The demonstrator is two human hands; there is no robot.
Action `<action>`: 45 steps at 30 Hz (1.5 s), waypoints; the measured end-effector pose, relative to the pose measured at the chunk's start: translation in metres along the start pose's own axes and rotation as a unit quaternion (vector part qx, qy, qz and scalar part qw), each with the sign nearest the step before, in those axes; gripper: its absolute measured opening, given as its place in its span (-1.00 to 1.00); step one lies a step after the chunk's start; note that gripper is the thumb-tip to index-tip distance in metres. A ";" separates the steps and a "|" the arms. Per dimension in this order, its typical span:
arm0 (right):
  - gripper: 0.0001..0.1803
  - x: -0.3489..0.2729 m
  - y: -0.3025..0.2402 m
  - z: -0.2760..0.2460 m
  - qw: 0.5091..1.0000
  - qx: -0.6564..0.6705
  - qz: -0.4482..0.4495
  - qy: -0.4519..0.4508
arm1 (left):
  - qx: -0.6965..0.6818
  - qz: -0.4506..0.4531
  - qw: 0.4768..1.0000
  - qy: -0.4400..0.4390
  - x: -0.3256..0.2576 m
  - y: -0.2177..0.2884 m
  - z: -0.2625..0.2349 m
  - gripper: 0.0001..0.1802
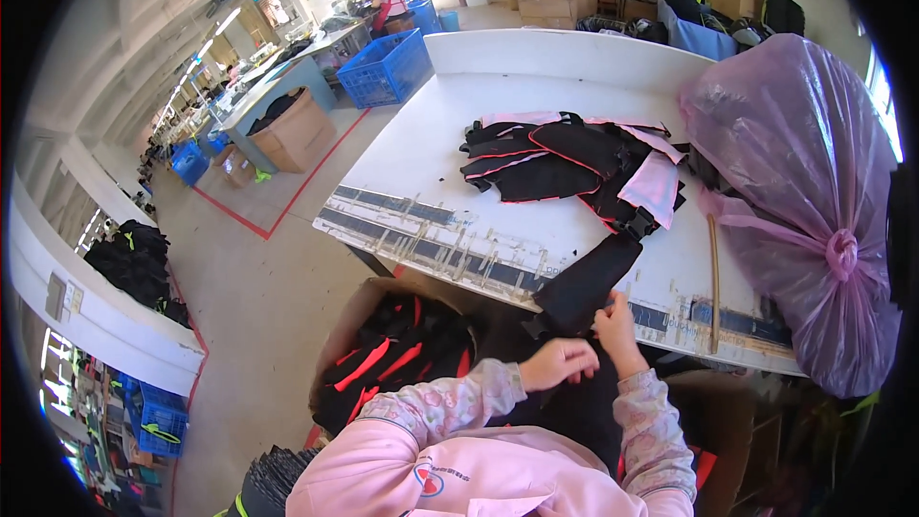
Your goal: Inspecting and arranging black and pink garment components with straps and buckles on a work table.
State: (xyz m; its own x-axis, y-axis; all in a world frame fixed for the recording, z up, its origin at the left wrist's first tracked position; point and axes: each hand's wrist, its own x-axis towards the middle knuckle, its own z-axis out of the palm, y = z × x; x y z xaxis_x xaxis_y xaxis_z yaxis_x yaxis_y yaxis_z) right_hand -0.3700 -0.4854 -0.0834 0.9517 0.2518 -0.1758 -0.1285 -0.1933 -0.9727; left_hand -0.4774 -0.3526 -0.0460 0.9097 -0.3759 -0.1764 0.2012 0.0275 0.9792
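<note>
A long black fabric panel (595, 278) hangs over the front edge of the white table, its near end low beside my hands. My right hand (617, 327) is closed in a pinch at the panel's right edge. Just left of it, my left hand (559, 364) is in front of the panel's lower end, its fingers loosely bent and apart, seemingly holding nothing. Beyond the panel lies a heap of black pieces (565, 158) with red edging and pink parts. A black buckle (639, 223) shows at the heap's near end.
A large tied purple plastic bag (785, 172) fills the table's right side. A thin wooden stick (713, 282) lies beside it. Below the table's front stands a box of black and red pieces (392, 354). A blue crate (385, 72) stands beyond the table, near another person (388, 0).
</note>
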 end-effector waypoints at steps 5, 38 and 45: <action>-0.51 0.014 0.019 -0.046 0.922 -0.364 -0.121 0.056 | 0.435 0.291 0.840 0.145 0.038 0.022 -0.055 -0.72; -0.78 -0.073 -0.003 -0.036 0.878 -0.299 -0.255 0.272 | 0.446 0.250 0.840 0.183 0.073 -0.025 0.006 -0.83; -0.85 -0.053 0.011 -0.048 0.967 0.052 -0.136 0.210 | 0.416 0.286 0.835 0.217 0.071 -0.023 0.010 -0.72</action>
State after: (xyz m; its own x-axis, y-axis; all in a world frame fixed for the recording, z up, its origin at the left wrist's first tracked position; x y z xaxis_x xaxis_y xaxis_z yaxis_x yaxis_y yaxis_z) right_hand -0.4082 -0.5459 -0.0780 0.9808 -0.1306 0.1446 0.1359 -0.0728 -0.9880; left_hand -0.4214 -0.3894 -0.0798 0.8532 -0.1447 0.5011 -0.4686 -0.6345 0.6146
